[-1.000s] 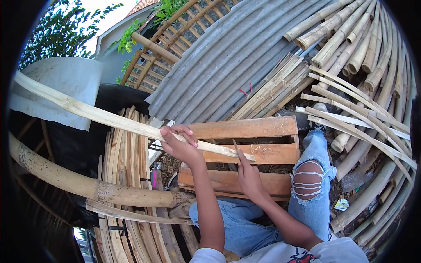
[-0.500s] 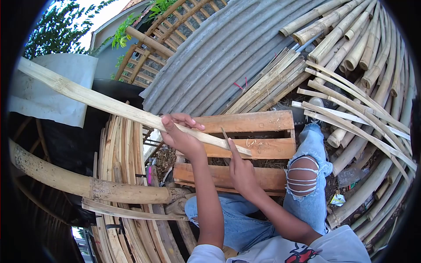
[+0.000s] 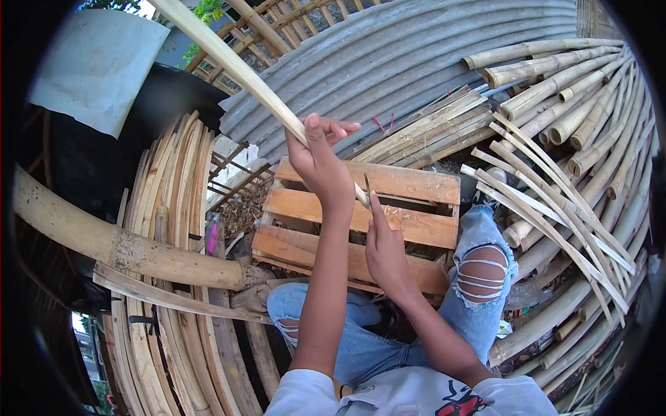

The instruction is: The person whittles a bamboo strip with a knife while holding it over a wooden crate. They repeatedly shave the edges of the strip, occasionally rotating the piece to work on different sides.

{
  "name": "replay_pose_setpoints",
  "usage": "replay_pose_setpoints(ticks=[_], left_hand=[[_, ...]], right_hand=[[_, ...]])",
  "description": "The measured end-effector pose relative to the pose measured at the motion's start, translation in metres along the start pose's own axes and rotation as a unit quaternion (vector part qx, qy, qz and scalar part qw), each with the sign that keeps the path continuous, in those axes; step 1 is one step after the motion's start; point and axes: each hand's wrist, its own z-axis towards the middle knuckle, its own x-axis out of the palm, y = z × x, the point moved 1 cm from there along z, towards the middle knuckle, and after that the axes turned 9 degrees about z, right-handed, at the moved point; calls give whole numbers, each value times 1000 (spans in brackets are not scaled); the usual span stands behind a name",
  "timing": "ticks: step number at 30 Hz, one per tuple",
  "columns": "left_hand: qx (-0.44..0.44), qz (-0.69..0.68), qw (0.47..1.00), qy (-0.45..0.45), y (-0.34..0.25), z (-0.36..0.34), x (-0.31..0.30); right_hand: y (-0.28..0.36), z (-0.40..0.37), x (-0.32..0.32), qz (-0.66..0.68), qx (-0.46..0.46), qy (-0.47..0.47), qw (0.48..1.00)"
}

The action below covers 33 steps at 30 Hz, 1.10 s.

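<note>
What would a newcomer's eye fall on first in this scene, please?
Probably the long pale strip held in the left hand, slanting up to the top left, with a blade in the right hand at its lower end. Next, perhaps, the bamboo poles fanning out along the right side.

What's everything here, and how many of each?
Long bamboo strip: one, cream, upper middle
Thin blade: one, dark, middle
Slatted wooden crate: one, orange-brown, middle
Corrugated sheeting: count unclear, grey, upper middle
Round bamboo poles: many, tan, right
Curved split strips: several, pale, on the poles
Thin slats: many, tan, beyond the crate
Thick bamboo pole: one, yellowish, left
Long wooden strips: many, pale, left
Flat sheet: one, pale grey, upper left
Bamboo lattice: one, brown, top
Leaves: many, green, top
Small unclear object: one, pink, left of crate
Ripped denim jeans: one pair, blue, bottom
Short-sleeved shirt: one, white, bottom
Left hand: one, bare, holding the strip
Right hand: one, bare, holding the blade
</note>
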Motion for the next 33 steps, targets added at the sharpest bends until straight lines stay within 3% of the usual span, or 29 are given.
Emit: replay_pose_setpoints(ticks=[2,4,5,7,10,12,14,16,17,18,20,21,24,26,28,29,30,32,33], left_hand=[[-13,-8,1000,2,0,-2,5],[18,-28,999,27,1,-2,9],[8,-26,999,16,3,-5,6],[33,-35,998,47,5,-1,7],[47,-8,997,60,3,-2,7],[35,-19,997,60,4,-3,11],[63,-24,995,67,3,-4,14],[58,-33,996,59,2,-3,13],[59,-29,996,60,5,-2,12],[59,-24,996,62,8,-1,12],[66,-30,996,58,9,3,11],[73,-29,996,52,9,0,11],[76,4,997,21,-4,-6,17],[114,28,993,10,-1,0,18],[48,20,999,11,-9,-3,18],[49,44,998,16,-9,-3,17],[39,39,998,24,-8,-4,17],[93,43,995,-1,-3,-4,21],[84,36,996,6,14,0,20]], right_hand=[[23,10,-6,-27,43,47,998],[24,6,0,-58,4,9,998],[5,0,5,-109,62,0,992],[-39,-5,-2,-98,62,14,993],[-36,2,-8,-93,63,19,993],[14,9,-11,-70,-32,-1,997],[19,3,-6,-46,-3,-1,999],[-12,-9,0,-68,108,-5,992],[-56,-16,0,-106,7,-18,994],[-56,-12,-3,-111,5,-19,994],[-52,-6,-8,-114,-92,-21,989],[-2,-1,-10,-67,25,-1,997],[19,-2,3,-42,18,-28,999],[-13,-17,8,-59,2,-49,997],[-39,-23,4,-68,106,-10,992],[-39,-10,7,-108,-123,-60,985],[-42,-6,2,-115,-112,-67,985],[25,4,-2,-7,12,-18,1000],[14,-2,4,-13,20,-27,999]])
